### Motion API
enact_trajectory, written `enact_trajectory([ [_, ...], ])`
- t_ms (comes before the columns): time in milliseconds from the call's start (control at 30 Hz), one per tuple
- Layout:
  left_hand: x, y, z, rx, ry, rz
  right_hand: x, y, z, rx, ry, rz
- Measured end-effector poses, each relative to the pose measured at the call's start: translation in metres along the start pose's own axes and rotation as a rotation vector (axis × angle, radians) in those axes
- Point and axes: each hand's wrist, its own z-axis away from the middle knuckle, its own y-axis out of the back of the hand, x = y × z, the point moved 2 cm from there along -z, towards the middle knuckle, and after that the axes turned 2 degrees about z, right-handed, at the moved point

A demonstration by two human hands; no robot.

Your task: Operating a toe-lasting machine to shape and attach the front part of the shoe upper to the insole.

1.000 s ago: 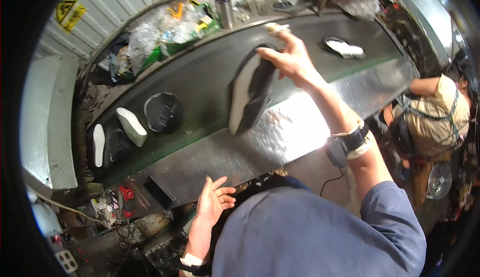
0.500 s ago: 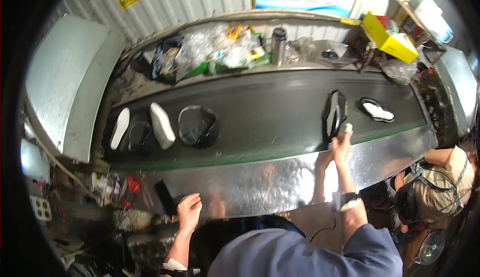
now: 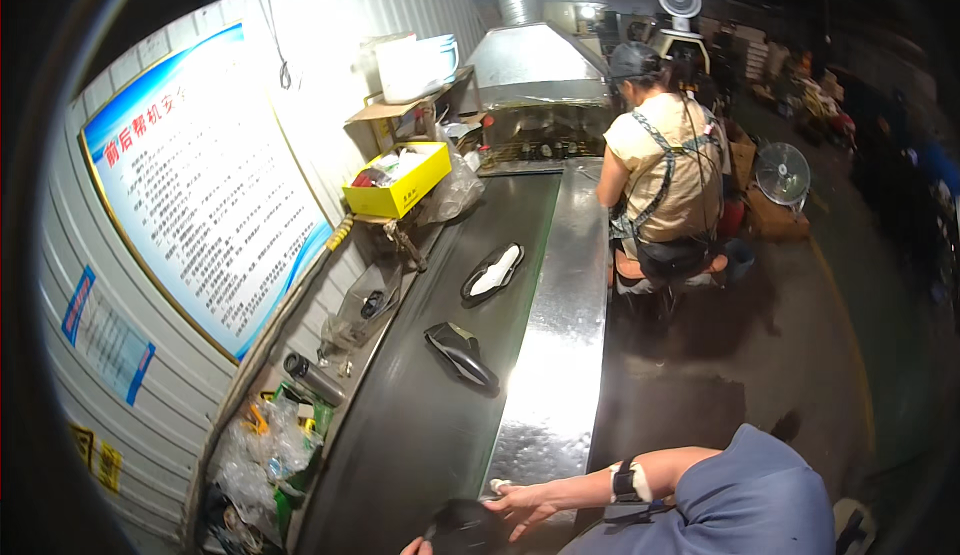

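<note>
At the lower edge of the frame, just left of centre, a black piece lies between the two hands, over the near end of the dark belt. The right hand is at its right side, fingers loosely spread and seemingly touching it; the left hand is at its lower left. Both are close, with no clear gap on either side. Farther up the belt, near the centre, a black shoe points from upper left to lower right; beyond it, a white-soled shoe slants from lower left to upper right. Of the two hands, the right is nearer to both shoes.

The black piece is blurred and cut off below, so its long axis cannot be made out. Only some fingers of the left hand show. Whether either hand grips the piece or merely rests against it, I cannot tell.
</note>
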Motion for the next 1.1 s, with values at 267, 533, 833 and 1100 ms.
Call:
enact_trajectory([
  [267, -0.242, 0.092, 0.029, 0.958, 0.447, -0.832, 0.019, -0.020, 0.047, 0.132, -0.067, -0.095],
  [533, -0.309, 0.074, 0.050, 0.973, 1.112, -0.314, 0.052, 0.016, 0.043, 0.006, -0.079, -0.304],
  [833, -0.145, 0.078, 0.094, 0.573, 0.558, -0.546, 0.066, 0.061, 0.038, -0.124, 0.082, -0.196],
  [1100, 0.067, -0.016, 0.148, 0.331, -0.419, -0.561, 0.043, 0.097, 0.055, -0.139, 0.178, -0.421],
])
